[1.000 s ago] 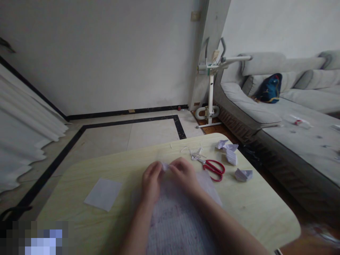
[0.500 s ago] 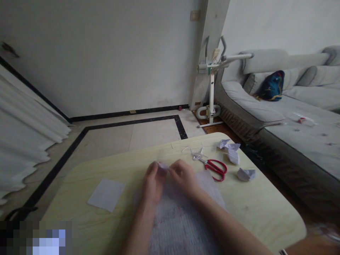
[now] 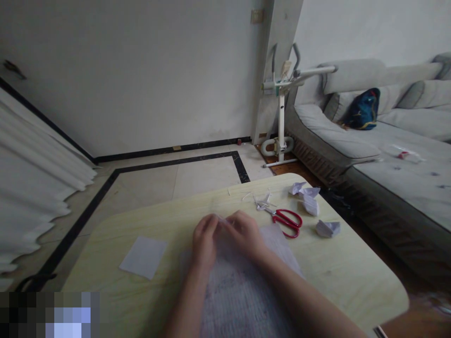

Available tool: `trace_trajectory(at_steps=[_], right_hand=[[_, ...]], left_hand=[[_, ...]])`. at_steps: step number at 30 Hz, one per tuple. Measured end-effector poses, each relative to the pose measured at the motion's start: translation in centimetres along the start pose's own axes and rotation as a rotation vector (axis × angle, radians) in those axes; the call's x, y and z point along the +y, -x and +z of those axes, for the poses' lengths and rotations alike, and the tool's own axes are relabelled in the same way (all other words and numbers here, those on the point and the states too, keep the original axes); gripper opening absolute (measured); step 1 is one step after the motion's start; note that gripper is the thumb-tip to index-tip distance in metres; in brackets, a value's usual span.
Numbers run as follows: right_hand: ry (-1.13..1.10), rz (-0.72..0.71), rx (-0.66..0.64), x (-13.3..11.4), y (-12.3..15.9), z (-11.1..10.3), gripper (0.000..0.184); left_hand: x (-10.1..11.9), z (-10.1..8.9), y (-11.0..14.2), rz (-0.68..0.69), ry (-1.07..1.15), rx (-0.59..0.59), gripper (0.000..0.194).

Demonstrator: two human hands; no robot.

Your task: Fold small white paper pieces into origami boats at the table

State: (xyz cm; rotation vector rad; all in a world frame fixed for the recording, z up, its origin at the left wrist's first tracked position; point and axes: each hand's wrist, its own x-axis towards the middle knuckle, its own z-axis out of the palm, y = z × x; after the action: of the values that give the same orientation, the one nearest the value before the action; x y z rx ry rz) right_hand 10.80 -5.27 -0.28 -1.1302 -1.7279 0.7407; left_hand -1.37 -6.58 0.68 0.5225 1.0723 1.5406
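Observation:
Over the middle of the table, my left hand (image 3: 205, 238) and my right hand (image 3: 245, 234) meet with their fingertips pinched on a small piece of paper (image 3: 220, 218). Only a thin pale edge of it shows; the fingers hide the rest, and its folds are too blurred to make out. Under my wrists lies a large sheet with lines of writing (image 3: 239, 295). To the left rests a square of white paper (image 3: 143, 257). Just beyond my right hand are red-handled scissors (image 3: 288, 223), their blades by some white paper scraps (image 3: 262, 201).
Several folded paper pieces (image 3: 310, 204) sit near the right edge of the pale wooden table (image 3: 355, 281), one lying apart (image 3: 328, 228). Behind stand a white exercise machine (image 3: 281, 112) and a grey sofa (image 3: 398, 145) with a blue bag (image 3: 364, 110). A white curtain (image 3: 31, 188) hangs at left.
The paper between my fingers showed more of its surface earlier; now mostly a thin edge is visible. My hands stay close together, and the view has shifted slightly.

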Motion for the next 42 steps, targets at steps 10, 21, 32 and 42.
trace_trajectory(at_steps=[10,21,32,42], right_hand=[[-0.084,0.063,-0.024,0.0,-0.14,0.21,0.011],[-0.139,0.101,-0.02,0.18,-0.28,-0.12,0.013],[-0.094,0.126,-0.119,0.27,-0.39,-0.46,0.017],[-0.019,0.056,-0.146,0.07,-0.1,-0.75,0.012]], left_hand=[[-0.13,-0.52,-0.44,0.059,-0.051,0.031,0.024],[0.19,-0.69,-0.13,0.231,-0.568,-0.086,0.018],[0.01,-0.92,-0.02,0.238,-0.548,-0.071,0.021],[0.28,-0.75,-0.1,0.199,-0.582,-0.124,0.022]])
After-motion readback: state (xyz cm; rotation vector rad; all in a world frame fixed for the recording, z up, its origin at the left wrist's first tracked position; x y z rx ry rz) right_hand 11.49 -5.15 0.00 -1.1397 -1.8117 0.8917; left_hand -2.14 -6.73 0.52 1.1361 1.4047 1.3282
